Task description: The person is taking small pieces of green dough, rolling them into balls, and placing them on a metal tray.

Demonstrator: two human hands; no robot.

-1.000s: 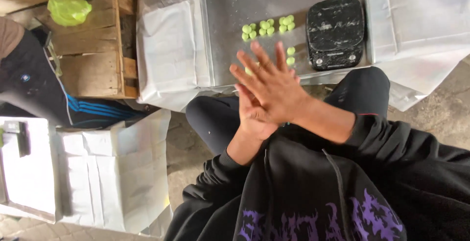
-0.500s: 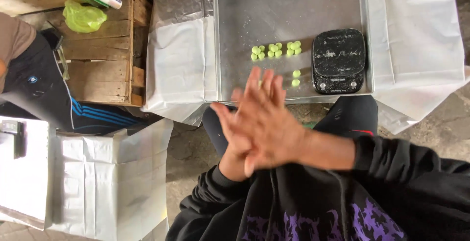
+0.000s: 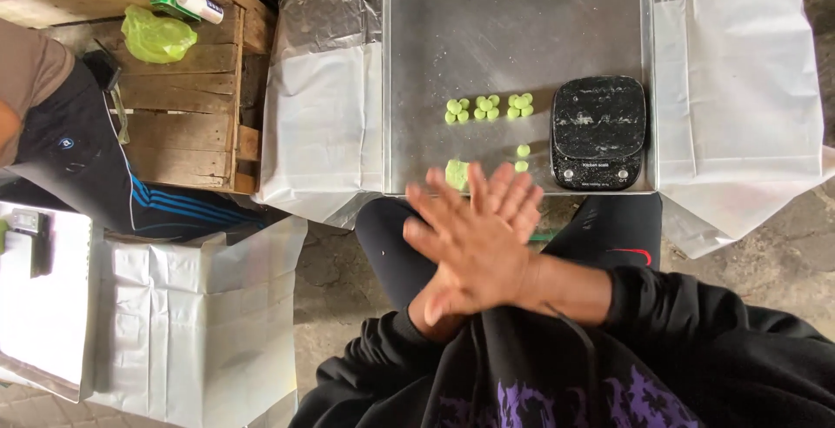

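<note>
Pressing palm to palm over the lap, the right hand (image 3: pixel 483 250) lies on top of the left hand (image 3: pixel 435 310), fingers spread and crossed; whether anything is held between the palms cannot be told. Both hands hang just off the near edge of the tray (image 3: pixel 417 63), a square metal sheet that carries the work.

The nearest thing is a green lump (image 3: pixel 456 172) at the tray's near edge, straight ahead of the fingertips and partly hidden by them. It is roundish, with no clear long axis. The right hand, being uppermost and further forward, is the nearer of the two. Two single green balls (image 3: pixel 522 157) lie just beside the lump, toward the scale (image 3: pixel 599 131), a black flat one that fills the tray's near right corner. Beyond these, toward the tray's middle, three clusters of green balls (image 3: pixel 489 108) stand in a row running left to right, close together but apart. The far half of the tray is bare metal.

The tray rests on white sheeting (image 3: pixel 739 89) that drapes down at both sides. Below is rough concrete floor (image 3: pixel 335 271). To the left stands a wooden crate (image 3: pixel 183 123) with a green bag (image 3: pixel 156 35) and a small bottle (image 3: pixel 198 4) on it; another person (image 3: pixel 52 123) sits at the left edge.
</note>
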